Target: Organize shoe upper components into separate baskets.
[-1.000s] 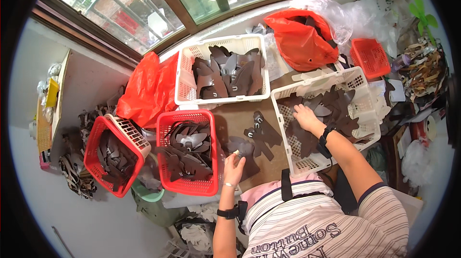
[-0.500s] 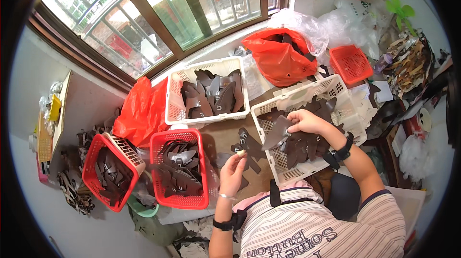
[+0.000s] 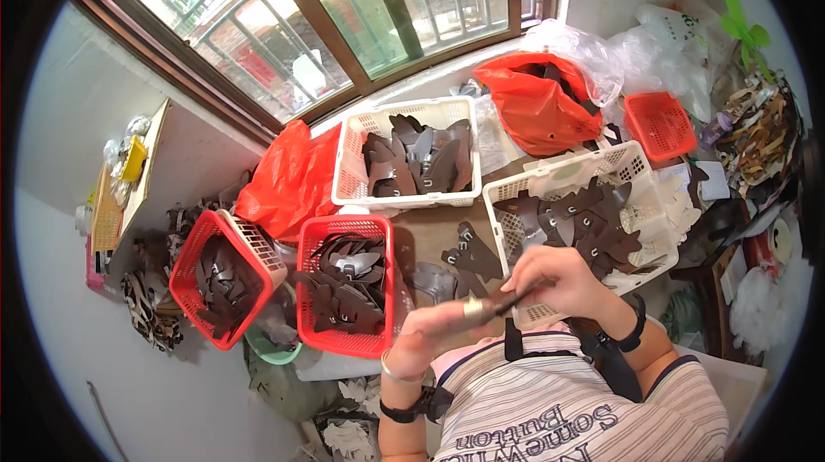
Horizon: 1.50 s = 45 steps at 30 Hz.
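In front of my chest, both hands meet at a dark brown leather piece (image 3: 497, 305), seen nearly edge-on and blurred. My right hand (image 3: 563, 277) pinches its upper right end. The fingers of my left hand (image 3: 434, 330), one with a pale yellow cover on its tip, close on the lower left end. Just beyond my right hand stands a white plastic basket (image 3: 574, 171) of similar brown pieces with U-shaped markings. Between the baskets, a few loose brown pieces (image 3: 471, 256) lie on the brown table (image 3: 421, 234).
Farther back is another white basket (image 3: 406, 201) of pieces. Two red baskets, one upright (image 3: 346, 348) and one tilted (image 3: 191, 290), hold more at the left. Red plastic bags (image 3: 288, 183) and a small red basket (image 3: 660, 125) sit near the window and right wall.
My right hand has brought the leather piece from above the white basket toward my chest. My left hand has come up to meet it. The whole view has shifted slightly.
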Available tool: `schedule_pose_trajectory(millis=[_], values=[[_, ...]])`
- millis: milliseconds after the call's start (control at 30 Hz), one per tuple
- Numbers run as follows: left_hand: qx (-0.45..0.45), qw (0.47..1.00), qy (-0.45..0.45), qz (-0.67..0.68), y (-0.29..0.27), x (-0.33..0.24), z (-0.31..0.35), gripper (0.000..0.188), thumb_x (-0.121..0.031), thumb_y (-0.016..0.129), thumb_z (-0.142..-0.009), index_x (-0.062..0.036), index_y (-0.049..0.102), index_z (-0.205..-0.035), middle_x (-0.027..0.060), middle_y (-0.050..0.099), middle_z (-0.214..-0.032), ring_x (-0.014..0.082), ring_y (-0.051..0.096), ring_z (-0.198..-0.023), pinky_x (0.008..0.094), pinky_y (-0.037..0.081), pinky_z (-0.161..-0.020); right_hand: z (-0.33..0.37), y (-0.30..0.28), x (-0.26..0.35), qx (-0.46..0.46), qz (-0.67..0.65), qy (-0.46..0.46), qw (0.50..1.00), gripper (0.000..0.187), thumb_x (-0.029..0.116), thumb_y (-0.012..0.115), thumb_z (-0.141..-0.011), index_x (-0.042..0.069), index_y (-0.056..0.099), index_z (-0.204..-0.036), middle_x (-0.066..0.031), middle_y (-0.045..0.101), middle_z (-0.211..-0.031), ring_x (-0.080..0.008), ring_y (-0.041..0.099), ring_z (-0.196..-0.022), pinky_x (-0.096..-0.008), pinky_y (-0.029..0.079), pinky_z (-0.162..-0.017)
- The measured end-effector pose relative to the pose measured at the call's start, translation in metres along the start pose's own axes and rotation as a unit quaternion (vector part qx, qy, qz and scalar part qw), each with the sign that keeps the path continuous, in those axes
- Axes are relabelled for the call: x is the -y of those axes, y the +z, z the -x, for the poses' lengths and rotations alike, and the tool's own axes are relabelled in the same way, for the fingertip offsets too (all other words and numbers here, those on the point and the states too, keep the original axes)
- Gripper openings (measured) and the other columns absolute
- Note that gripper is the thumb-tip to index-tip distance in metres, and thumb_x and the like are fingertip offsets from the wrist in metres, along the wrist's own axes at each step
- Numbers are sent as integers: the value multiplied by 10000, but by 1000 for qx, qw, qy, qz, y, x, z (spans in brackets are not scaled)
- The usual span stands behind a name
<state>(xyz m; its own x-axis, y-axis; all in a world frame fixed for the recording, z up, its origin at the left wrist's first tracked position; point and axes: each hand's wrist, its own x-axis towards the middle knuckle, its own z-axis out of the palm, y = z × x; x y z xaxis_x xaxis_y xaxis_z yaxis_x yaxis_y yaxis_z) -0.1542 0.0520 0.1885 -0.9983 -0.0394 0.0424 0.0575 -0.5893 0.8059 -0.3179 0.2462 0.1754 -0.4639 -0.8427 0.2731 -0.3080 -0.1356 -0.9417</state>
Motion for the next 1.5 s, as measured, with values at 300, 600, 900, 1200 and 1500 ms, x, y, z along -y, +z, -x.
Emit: schedule_pose_trajectory(millis=[300, 600, 900, 1200, 1500], values=[[-77, 864, 43, -496, 32, -20, 9, 323, -136, 826, -725, -71, 744, -1030, 71, 642, -998, 198, 583, -834, 320, 486, -771, 6, 13, 24, -29, 212, -320, 923, 158, -25, 709, -670, 18, 652, -811, -95, 609, -963, -268, 688, -929, -311, 598, -710], [-52, 820, 146, -552, 41, -14, 10, 182, -119, 827, -685, -93, 770, -856, 17, 701, -905, 187, 578, -780, 310, 427, -725, 12, 16, 31, -41, 279, -365, 887, 165, -1, 711, -689, 29, 693, -850, -60, 629, -921, -223, 687, -887, -269, 575, -636], [-53, 855, 217, -468, 39, -9, 17, 153, -33, 791, -734, -57, 760, -882, 44, 709, -903, 199, 633, -775, 310, 474, -729, 11, 24, 35, -63, 239, -367, 897, 146, -35, 714, -732, 47, 705, -852, -51, 638, -932, -214, 688, -873, -253, 543, -591], [35, 903, 60, -423, 20, -16, 16, 185, -59, 792, -755, -77, 766, -937, 50, 711, -949, 194, 658, -822, 302, 519, -728, 19, 35, 31, -14, 148, -348, 926, 99, 18, 719, -740, 82, 703, -814, -41, 647, -907, -203, 677, -821, -263, 546, -600], [-19, 928, -25, -371, 19, 6, 35, 133, -7, 742, -805, -4, 725, -937, 108, 710, -910, 243, 694, -836, 365, 545, -871, 26, 49, 27, 34, 100, -279, 955, 36, 71, 692, -787, 76, 723, -803, -41, 670, -891, -204, 643, -817, -297, 524, -625]])
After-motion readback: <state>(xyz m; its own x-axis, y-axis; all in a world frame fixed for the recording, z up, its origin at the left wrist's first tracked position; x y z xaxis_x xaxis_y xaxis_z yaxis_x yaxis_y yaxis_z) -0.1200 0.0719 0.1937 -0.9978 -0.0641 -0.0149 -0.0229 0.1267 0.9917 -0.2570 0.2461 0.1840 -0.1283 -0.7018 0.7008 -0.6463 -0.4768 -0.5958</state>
